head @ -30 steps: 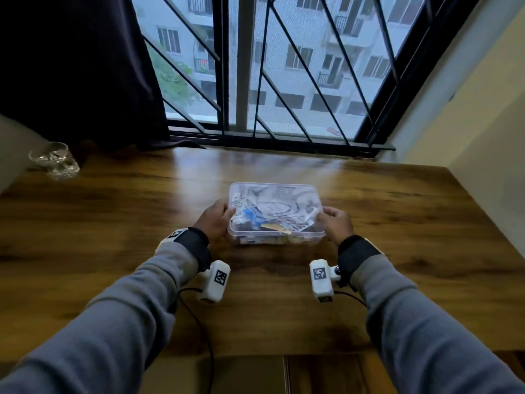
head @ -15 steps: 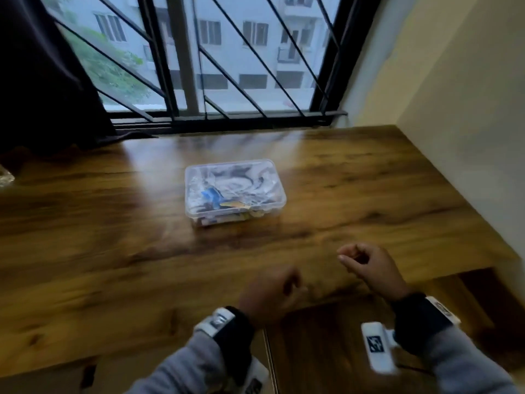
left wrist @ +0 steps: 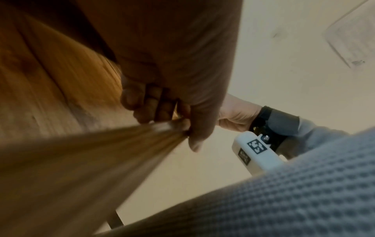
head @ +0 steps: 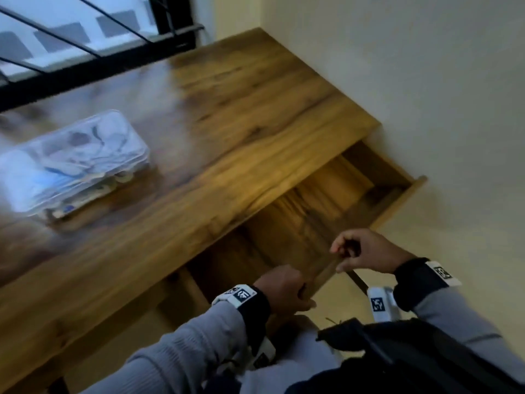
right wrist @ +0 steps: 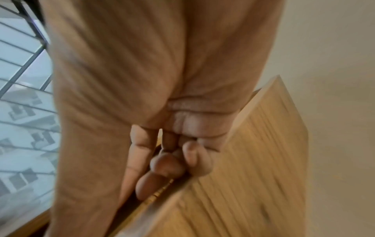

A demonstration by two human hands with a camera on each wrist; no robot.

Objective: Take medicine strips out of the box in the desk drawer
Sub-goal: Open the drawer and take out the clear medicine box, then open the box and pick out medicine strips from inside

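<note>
The clear plastic box with its lid on lies on the desk top at the left; its contents are blurred, white and blue. The wooden drawer under the desk's right end stands pulled out, and only its wooden bottom shows. My left hand grips the top edge of the drawer front, fingers curled over it. My right hand pinches the same edge further right, its fingers hooked over the board.
The desk runs back to a barred window. A pale wall stands right beside the drawer's right side. A dark bag or garment lies on my lap below the hands.
Both hands have let go of the box and dropped to the right onto the drawer front. The view has swung right and down. The box stays on the desk.
</note>
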